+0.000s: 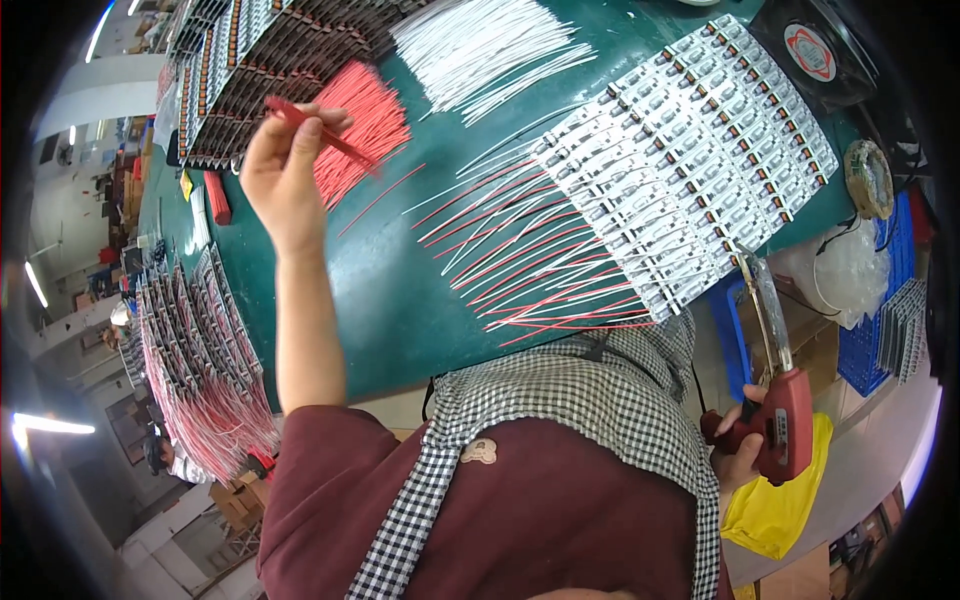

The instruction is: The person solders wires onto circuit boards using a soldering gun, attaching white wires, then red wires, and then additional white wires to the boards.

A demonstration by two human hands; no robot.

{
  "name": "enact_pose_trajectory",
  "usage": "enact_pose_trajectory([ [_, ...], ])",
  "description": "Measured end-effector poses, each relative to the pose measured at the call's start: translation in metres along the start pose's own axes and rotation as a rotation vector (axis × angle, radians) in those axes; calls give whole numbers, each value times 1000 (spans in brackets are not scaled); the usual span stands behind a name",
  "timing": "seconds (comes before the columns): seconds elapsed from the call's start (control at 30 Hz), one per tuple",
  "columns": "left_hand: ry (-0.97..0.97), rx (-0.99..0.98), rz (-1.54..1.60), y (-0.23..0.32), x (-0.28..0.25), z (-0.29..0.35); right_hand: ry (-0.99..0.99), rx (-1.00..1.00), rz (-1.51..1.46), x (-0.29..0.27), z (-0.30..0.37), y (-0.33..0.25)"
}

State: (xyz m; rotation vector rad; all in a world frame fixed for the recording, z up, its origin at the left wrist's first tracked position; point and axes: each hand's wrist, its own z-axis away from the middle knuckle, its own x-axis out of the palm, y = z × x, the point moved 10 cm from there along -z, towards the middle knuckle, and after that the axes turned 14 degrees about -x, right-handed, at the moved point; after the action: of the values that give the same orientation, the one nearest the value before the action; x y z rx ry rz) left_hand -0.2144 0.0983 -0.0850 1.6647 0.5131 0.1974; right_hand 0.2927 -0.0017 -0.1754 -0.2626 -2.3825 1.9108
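Note:
My left hand [285,185] is raised over the left of the table. Its fingers are pinched around a small bundle of red wires [347,151], just above a pile of red wires [365,115]. My right hand [740,445] grips a red soldering gun [790,430] by its handle, low at the right. The gun's long metal nozzle reaches up to the near edge of a white panel of small circuit boards [690,150]. Red and white wires [540,260] fan out leftward from that panel's edge. One red wire [380,200] lies loose beside the pile.
White wires [490,50] are heaped at the back of the green table [370,290]. Stacked boards [270,70] stand at the back left, wired boards [200,350] hang beyond the left edge. A tape roll [868,180], blue crate [865,345] and yellow bag [785,500] are at right.

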Motion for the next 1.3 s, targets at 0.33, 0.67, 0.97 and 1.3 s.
enact_pose_trajectory([
  [0.33,5,-94,-34,-7,44,22,32,-80,-26,-1,-4,-16],
  [0.67,-1386,-1035,226,-2,250,157,-323,-386,270,68,-66,-42],
  [0.97,-1442,-1077,240,-9,256,168,-246,-678,348,77,-62,-68],
  [1.3,-1444,-1126,275,-10,254,166,-547,-734,210,111,-58,-72],
])
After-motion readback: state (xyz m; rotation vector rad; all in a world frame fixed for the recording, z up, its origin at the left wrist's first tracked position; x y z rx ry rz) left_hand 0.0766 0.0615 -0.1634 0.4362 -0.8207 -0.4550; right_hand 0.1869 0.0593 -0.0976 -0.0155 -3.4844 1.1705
